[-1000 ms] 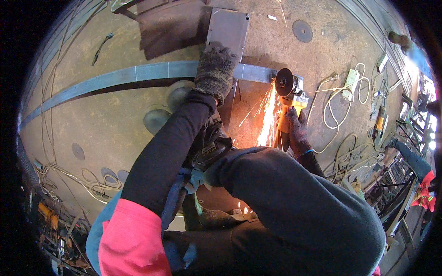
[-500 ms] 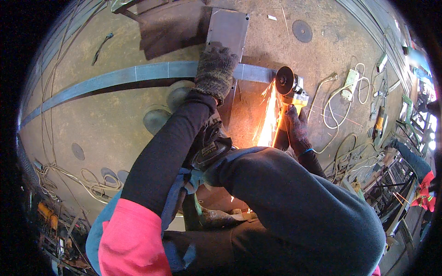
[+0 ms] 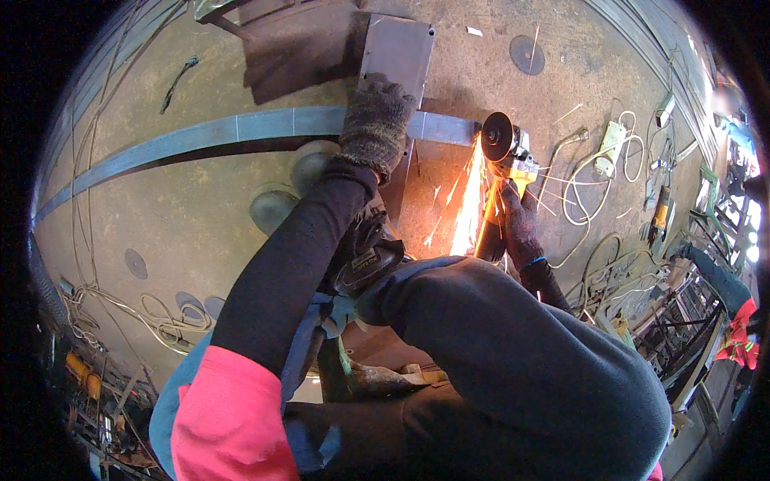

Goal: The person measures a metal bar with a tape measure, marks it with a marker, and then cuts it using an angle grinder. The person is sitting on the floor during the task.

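Observation:
My left hand [image 3: 377, 124], in a dark knitted glove, is clamped over a long steel bar [image 3: 309, 121] where the bar meets a dark rectangular metal plate [image 3: 399, 50]; its fingertips are curled at the plate's near end. Scribed lines cross the bar to the left of that hand. My right hand [image 3: 521, 223], gloved too, grips a yellow angle grinder [image 3: 523, 171] near the bar's right end. The grinder's dark disc [image 3: 498, 136] is at that end, and bright sparks [image 3: 472, 212] stream down from it toward my leg.
Round metal discs [image 3: 273, 210] lie left of my legs, and a worn disc [image 3: 527, 55] lies at the far right. A power strip [image 3: 611, 144] with looped cables is beyond the grinder. Another person's red sleeve [image 3: 738, 335] shows at the right edge, near stacked metal frames.
The grinder has shifted very slightly to the right and its disc is at nearly the same spot. The sparks spread in a different pattern. My left hand stays in place.

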### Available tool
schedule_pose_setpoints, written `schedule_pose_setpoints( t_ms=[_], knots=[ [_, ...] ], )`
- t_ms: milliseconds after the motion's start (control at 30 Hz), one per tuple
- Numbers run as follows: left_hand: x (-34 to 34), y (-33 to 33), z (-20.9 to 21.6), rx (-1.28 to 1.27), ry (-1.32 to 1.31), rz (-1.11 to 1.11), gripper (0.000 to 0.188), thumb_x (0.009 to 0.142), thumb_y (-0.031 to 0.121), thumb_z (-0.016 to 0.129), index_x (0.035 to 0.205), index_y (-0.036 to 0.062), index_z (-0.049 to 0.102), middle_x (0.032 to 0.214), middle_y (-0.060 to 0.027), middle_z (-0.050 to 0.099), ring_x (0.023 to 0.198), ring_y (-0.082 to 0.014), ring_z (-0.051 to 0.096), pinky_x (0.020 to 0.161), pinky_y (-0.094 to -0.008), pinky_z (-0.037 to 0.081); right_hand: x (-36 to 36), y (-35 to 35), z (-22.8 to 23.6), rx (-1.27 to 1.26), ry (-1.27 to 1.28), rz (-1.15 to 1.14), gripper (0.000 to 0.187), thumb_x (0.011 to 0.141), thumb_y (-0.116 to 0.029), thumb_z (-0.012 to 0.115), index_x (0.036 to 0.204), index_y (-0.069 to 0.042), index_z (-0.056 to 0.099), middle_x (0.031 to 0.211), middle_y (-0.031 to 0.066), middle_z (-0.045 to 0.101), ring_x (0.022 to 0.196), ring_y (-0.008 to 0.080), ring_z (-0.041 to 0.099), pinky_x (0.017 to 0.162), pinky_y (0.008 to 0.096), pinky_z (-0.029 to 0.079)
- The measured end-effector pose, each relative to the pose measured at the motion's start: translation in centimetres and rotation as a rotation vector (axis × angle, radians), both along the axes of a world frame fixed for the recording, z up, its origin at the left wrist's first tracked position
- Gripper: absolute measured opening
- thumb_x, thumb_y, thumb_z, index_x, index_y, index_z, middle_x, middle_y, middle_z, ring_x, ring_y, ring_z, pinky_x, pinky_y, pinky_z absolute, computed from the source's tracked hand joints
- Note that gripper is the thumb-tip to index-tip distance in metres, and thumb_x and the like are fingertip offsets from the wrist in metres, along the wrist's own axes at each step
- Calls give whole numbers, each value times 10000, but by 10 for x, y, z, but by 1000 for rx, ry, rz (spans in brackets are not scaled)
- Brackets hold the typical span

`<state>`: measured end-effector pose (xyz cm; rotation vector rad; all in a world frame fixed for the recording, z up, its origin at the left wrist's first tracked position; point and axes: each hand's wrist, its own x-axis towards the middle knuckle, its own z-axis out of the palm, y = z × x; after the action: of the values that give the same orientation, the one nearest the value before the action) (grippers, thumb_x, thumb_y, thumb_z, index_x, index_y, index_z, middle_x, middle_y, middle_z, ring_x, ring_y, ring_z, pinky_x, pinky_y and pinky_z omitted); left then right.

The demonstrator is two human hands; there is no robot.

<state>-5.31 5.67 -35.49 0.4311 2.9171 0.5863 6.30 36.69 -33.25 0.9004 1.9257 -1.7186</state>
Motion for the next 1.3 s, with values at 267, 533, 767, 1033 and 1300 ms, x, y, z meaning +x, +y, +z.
schedule_pose_setpoints(
  t_ms=[267,533,767,1033,1300],
  knots=[
    [0,1,6,-71,-76,-12,512,680,239,882,1150,146,704,1238,-112,631,1276,-349,537,1017,-508,478,-5,-10,14,17,16,13,415,1039,-359,683,1287,-32,615,1098,45,677,988,142,618,874,307,509],
    [-3,2,5,-84,-75,-21,491,679,231,868,1137,151,710,1226,-119,638,1272,-365,541,1039,-507,470,-11,-10,13,73,5,40,446,1040,-385,675,1309,-36,608,1128,52,665,1009,147,607,914,314,493],
    [2,0,-7,34,76,22,407,676,173,835,1067,143,724,1140,-116,659,1228,-360,557,1025,-506,480,-13,-12,10,49,33,0,425,1041,-343,680,1303,-17,606,1127,39,664,1013,135,605,904,304,496],
    [0,0,-2,-1,-7,19,464,678,173,835,1120,133,700,1176,-119,632,1218,-371,562,1021,-524,478,-15,-10,6,49,50,32,470,1044,-365,679,1356,-26,584,1195,48,650,1066,134,589,952,312,488],
    [2,2,-12,34,26,43,502,675,200,848,1150,135,700,1254,-146,632,1273,-382,550,1073,-543,455,-15,-7,6,105,68,67,415,1042,-360,683,1310,-50,621,1093,14,666,984,105,610,862,283,503]
  ],
)
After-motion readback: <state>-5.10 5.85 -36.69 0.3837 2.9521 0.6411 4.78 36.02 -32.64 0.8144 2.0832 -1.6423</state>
